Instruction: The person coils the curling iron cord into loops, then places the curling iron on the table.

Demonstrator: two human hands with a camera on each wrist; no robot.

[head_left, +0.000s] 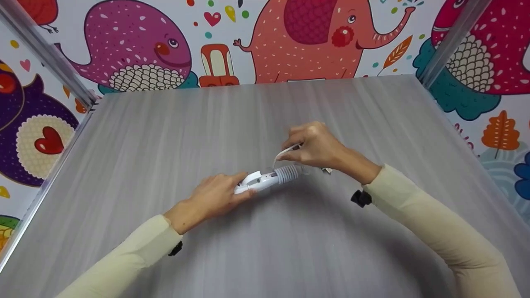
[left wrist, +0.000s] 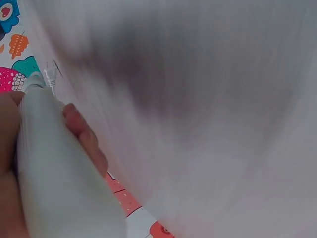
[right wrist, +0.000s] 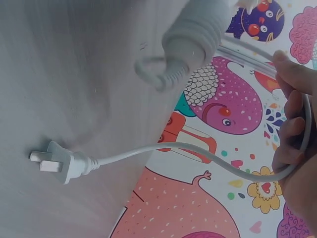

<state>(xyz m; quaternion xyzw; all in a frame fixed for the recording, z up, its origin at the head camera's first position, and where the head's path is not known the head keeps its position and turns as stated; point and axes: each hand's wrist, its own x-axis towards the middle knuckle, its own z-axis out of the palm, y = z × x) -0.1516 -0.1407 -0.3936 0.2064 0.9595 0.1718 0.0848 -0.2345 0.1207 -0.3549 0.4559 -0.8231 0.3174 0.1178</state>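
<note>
My left hand [head_left: 217, 192] grips a white corded handheld appliance [head_left: 265, 182] with a raised lever-like part on top. Several turns of white cord [head_left: 287, 174] wrap round its far end. In the right wrist view, a small loop [right wrist: 161, 84] of cord leaves the tip. My right hand [head_left: 316, 145] holds the free length of cord above that end, the strand running between its fingers. From this hand the cord trails to a two-prong plug [right wrist: 74, 163]. The appliance body [left wrist: 64, 158] fills much of the left wrist view's left side.
A grey wood-grain table [head_left: 186, 136] lies beneath both hands. Behind it stands a wall [head_left: 223, 25] printed with cartoon animals, and metal posts [head_left: 54, 58] rise at the back corners. A black device [head_left: 361, 198] is worn at the right cuff.
</note>
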